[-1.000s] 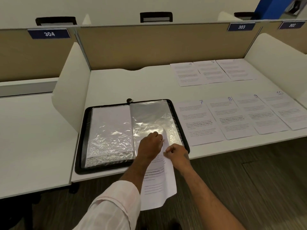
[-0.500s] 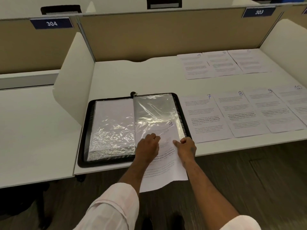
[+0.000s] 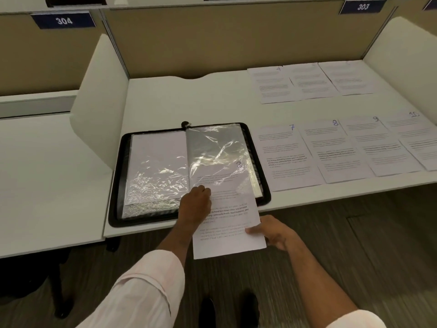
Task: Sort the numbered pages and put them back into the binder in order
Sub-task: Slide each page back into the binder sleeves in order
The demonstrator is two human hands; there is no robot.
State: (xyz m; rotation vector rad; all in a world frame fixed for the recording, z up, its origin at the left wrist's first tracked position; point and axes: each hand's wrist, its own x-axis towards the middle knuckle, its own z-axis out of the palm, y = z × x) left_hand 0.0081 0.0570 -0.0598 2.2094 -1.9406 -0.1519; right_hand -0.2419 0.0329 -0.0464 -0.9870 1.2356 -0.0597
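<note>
signs (image 3: 63,20) read 304, 303; pages (image 3: 287,157) show 4, 7, 8, 9, 10.

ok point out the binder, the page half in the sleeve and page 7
binder (image 3: 116,185): head view, left black rim
half-inserted page (image 3: 227,223): head view, printed lower half
page 7 (image 3: 286,157): head view, centre of the sheet

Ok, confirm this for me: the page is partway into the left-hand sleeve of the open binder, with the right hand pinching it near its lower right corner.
Wrong side. The head view shows the page partway into the right-hand sleeve of the open binder, not the left. The right hand does pinch it near its lower right corner.
</note>
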